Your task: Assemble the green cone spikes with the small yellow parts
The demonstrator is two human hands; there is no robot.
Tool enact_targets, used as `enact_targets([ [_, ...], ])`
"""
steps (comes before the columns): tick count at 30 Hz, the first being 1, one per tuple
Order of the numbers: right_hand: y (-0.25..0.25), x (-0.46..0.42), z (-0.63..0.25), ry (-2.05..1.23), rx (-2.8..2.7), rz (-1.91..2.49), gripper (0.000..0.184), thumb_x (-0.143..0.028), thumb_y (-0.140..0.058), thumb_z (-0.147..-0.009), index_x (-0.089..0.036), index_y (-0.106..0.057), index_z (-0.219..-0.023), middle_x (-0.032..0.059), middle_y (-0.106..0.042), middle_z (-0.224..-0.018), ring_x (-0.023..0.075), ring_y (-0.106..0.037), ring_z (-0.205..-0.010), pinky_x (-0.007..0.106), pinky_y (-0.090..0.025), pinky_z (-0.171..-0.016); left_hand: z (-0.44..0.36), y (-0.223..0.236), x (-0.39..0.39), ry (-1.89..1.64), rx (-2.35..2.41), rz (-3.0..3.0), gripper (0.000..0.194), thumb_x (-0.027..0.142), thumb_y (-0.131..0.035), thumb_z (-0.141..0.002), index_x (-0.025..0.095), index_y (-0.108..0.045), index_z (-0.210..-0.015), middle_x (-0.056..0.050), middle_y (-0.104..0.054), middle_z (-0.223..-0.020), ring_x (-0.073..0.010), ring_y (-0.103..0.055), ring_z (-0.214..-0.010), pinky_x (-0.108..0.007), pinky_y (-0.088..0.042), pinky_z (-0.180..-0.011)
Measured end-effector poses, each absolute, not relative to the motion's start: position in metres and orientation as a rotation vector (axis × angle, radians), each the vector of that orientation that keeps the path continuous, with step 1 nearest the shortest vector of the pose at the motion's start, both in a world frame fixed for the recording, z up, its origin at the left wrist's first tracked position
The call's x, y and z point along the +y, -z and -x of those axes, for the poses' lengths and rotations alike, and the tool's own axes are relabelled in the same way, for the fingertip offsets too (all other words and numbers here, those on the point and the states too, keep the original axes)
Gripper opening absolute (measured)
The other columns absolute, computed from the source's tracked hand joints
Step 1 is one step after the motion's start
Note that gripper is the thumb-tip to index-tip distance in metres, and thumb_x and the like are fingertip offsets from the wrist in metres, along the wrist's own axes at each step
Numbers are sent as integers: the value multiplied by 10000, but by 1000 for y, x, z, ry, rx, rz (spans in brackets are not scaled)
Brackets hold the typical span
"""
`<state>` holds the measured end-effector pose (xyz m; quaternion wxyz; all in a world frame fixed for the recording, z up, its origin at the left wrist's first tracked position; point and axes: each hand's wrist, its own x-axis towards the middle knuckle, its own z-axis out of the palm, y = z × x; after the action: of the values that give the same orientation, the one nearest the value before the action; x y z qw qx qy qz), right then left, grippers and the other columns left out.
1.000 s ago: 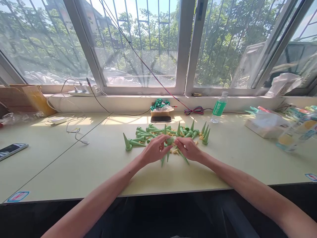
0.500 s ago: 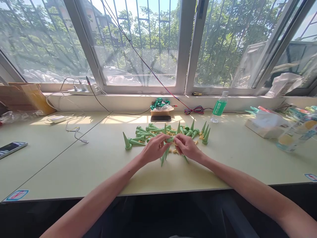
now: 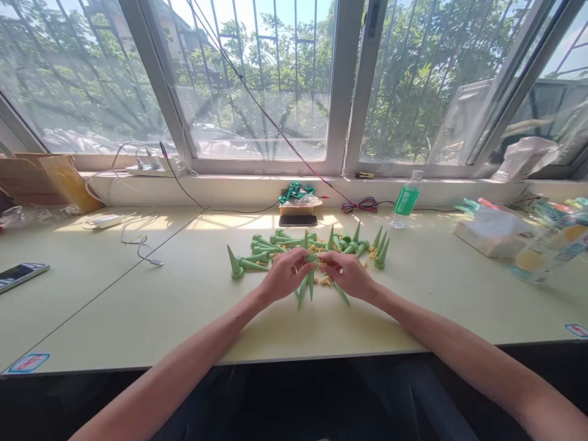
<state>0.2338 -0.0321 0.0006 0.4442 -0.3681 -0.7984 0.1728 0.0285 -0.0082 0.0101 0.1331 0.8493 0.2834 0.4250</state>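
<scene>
My left hand [image 3: 285,275] and my right hand [image 3: 350,274] meet over the pale green table [image 3: 184,306], both with fingers pinched. The left hand grips green plastic cone spikes [image 3: 307,285] that point down toward me. The right hand also holds a green spike [image 3: 340,293] and pinches at the tops of the left hand's spikes. Behind the hands lies a heap of green cone spikes [image 3: 275,245], some upright, some on their sides, mixed with small yellow parts [image 3: 325,280].
A black phone [image 3: 298,220] and a small box with green items [image 3: 297,197] lie behind the heap. A green-labelled water bottle [image 3: 406,199] stands right of them. Bags and packages [image 3: 496,229] crowd the right end. Cables, a charger [image 3: 108,222] and a second phone [image 3: 21,275] lie left.
Both hands shifted slightly toward each other and away from me, the spikes turning a little in the fingers. Nothing else has moved.
</scene>
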Motion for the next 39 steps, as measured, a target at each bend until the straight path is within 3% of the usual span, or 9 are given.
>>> enact_targets([
  [6, -4, -37, -232, -513, -2017, 922, 182, -275, -489, -952, -180, -592, -836, -21, -603, -597, 100, -506, -480, 233, -426, -559, -27, -13, -11, -1267, 756, -2538, 142, 311, -604, -916, 170, -598, -939, 1, -607, -763, -78, -564, -575, -174, -470, -512],
  [17, 0, -39, -227, -1061, -1778, 903, 496, -578, -358, -975, -203, -439, -661, -72, -423, -410, 82, -400, -308, 205, -345, -374, -28, -17, -17, -1359, 656, -2635, 136, 313, -599, -920, 179, -612, -911, 6, -569, -756, -74, -506, -547, -193, -455, -542],
  [23, -2, -41, -226, -786, -1887, 961, 486, -546, -336, -997, -201, -456, -676, -52, -478, -460, 93, -452, -383, 235, -400, -501, -29, -14, -14, -1319, 747, -2497, 140, 305, -589, -920, 167, -607, -906, 1, -594, -735, -78, -542, -551, -180, -465, -506],
  [34, -5, -39, -234, -478, -2128, 928, 284, -427, -394, -1001, -192, -516, -898, -50, -483, -590, 109, -405, -513, 240, -325, -551, -31, -13, -12, -1181, 829, -2111, 235, 400, -589, -902, 167, -568, -885, 38, -517, -647, -77, -545, -463, -188, -492, -431],
  [39, -2, -37, -235, -456, -2087, 935, 310, -430, -350, -1011, -205, -508, -868, -47, -462, -566, 119, -402, -503, 247, -323, -543, -29, -12, -13, -1223, 802, -2287, 251, 358, -621, -886, 168, -571, -1041, 8, -589, -748, -85, -580, -544, -194, -520, -484],
])
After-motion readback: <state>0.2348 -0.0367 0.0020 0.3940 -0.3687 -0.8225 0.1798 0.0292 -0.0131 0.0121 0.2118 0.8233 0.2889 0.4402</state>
